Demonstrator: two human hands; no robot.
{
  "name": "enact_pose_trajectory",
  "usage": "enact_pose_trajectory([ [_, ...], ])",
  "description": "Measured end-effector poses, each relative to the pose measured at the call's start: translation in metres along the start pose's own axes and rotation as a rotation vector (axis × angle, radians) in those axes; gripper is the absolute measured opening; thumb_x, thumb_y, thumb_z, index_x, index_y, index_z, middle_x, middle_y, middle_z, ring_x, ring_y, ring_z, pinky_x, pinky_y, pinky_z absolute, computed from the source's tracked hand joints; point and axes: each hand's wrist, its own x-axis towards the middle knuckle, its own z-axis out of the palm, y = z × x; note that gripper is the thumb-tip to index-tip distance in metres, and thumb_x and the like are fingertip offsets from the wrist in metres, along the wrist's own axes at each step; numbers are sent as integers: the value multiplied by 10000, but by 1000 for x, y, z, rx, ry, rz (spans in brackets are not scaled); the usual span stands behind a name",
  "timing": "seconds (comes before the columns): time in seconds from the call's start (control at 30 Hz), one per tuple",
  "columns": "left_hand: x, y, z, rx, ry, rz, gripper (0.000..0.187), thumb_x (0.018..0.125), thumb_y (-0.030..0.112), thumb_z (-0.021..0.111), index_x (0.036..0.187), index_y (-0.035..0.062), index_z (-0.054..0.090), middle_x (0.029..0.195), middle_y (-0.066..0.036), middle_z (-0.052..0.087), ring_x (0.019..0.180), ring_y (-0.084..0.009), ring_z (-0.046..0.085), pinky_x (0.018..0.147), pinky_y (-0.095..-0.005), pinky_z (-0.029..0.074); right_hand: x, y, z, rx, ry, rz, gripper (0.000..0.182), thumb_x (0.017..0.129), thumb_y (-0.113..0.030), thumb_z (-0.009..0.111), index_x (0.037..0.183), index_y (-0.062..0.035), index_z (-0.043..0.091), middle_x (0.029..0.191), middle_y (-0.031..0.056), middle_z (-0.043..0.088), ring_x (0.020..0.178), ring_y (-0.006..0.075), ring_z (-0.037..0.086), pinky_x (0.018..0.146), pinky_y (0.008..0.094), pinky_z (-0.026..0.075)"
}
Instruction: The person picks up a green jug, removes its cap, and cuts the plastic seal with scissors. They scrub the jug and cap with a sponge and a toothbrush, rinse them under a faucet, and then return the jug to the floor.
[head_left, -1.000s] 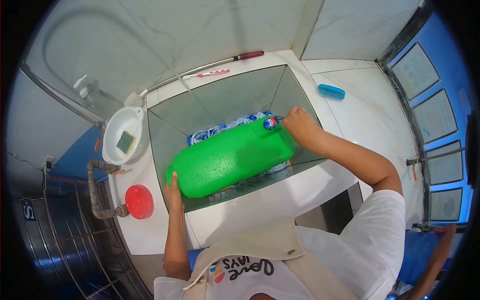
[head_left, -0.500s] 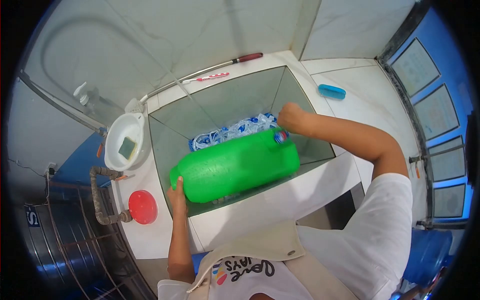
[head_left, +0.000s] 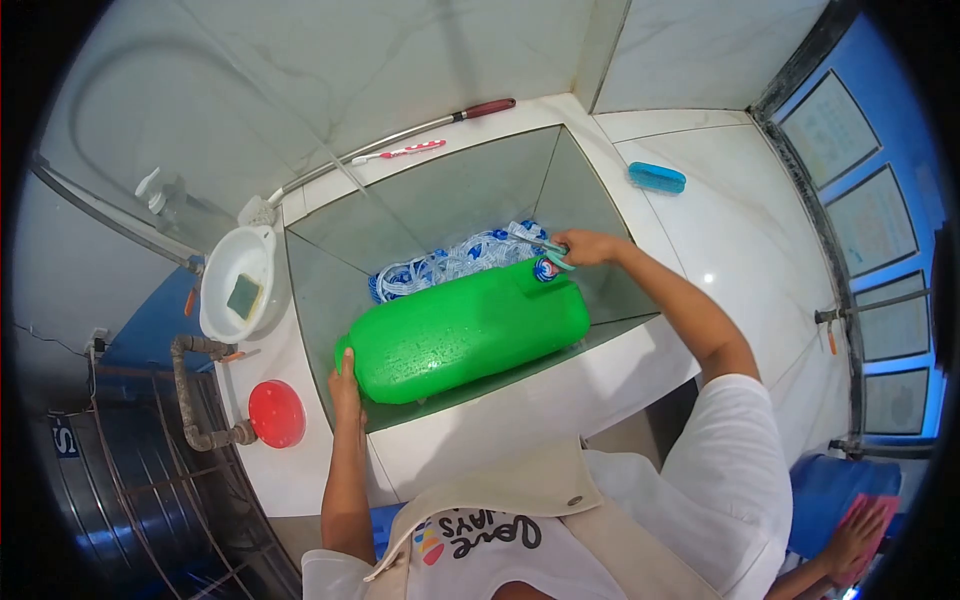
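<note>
**Two hands busy, one wet green jug in the sink**

Clock positions were as seen in the camera view. The green jug (head_left: 460,335) lay on its side in the sink (head_left: 400,222), its cap (head_left: 545,269) at 2 o'clock. The left hand (head_left: 345,388) held the 8 o'clock end, thumb up the side; its other fingers were hidden, so couldn't tell how firm the grip was. The right hand (head_left: 590,247) was closed on scissors (head_left: 556,249), just beside the cap, blades toward 10 o'clock. A blue-and-white plastic bundle (head_left: 450,262) lay behind the jug, toward 12.

Handling, my read: walls looked like stiff molded plastic, not fragile, maybe a slight give on the broad side. Droplets on the skin, so probably slippery. Fill level didn't show: light if hollow, heavy and sloshy if full. Smooth rounded body gave fingertips little to bite on. Best holds looked like the recessed part near the cap at 2 o'clock, plus a palm under the 8 o'clock end. Cap alone looked like a poor lift point.
</note>
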Motion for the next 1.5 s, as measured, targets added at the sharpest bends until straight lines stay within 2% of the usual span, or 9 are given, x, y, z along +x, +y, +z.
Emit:
enact_pose_trajectory([
  [0.23,-6,11,-17,-280,-19,60,458,911,386,501,1143,-7,529,1062,-99,589,943,-195,581,817,-318,474,-1,-51,-23,106,-42,-151,156,755,-155,697,794,-71,571,688,-55,512,671,48,423,609,224,334],
  [0.37,-13,19,-7,-338,57,129,443,928,371,473,1135,-13,550,1071,-93,587,941,-182,566,805,-311,459,19,-51,-39,212,-76,-76,165,755,-155,706,795,-68,572,687,-62,522,673,37,430,615,215,341],
  [0.57,-9,13,-5,-103,89,69,501,928,417,456,1163,-17,539,1106,-95,581,979,-173,547,852,-288,415,40,-37,-40,172,-131,-93,106,793,-130,655,817,-64,575,702,-59,525,683,29,428,618,215,359],
  [0.77,4,2,-11,-45,116,-2,501,916,423,475,1120,-24,570,1028,-82,609,921,-171,564,820,-283,425,23,-24,-23,60,-171,-197,127,801,-115,622,813,-52,513,698,-47,470,684,43,411,607,230,357],
  [0.87,2,2,-11,-34,108,-7,465,908,399,494,1079,-21,595,986,-72,617,889,-168,569,804,-286,429,7,-21,-8,-115,-119,-260,158,781,-86,603,818,-37,458,698,25,489,685,112,466,618,282,385],
  [0.97,3,3,-6,-3,105,-38,430,901,373,511,1051,-17,611,979,-70,617,883,-159,559,790,-286,426,-4,-16,17,-261,40,-212,239,746,-102,620,901,-30,452,794,162,575,784,308,574,674,381,441],
  [1.2,6,-6,-16,83,64,-45,465,901,381,510,1121,-24,578,1070,-100,600,963,-175,556,853,-295,420,18,-3,25,-167,159,-264,221,730,-119,622,868,-37,469,767,165,565,725,333,562,650,380,440],
  [1.27,7,-5,-11,85,83,-22,501,903,416,501,1120,-29,577,1066,-112,600,965,-176,553,854,-294,417,19,-2,24,-69,185,-257,193,735,-99,598,801,-12,438,722,139,504,668,262,498,621,369,406],
  [1.5,11,3,-3,136,119,-77,507,875,443,541,1060,-25,608,960,-96,620,874,-160,551,780,-298,422,68,4,9,-312,104,-297,193,698,-99,620,762,-24,453,664,119,477,630,216,474,592,356,390],
])
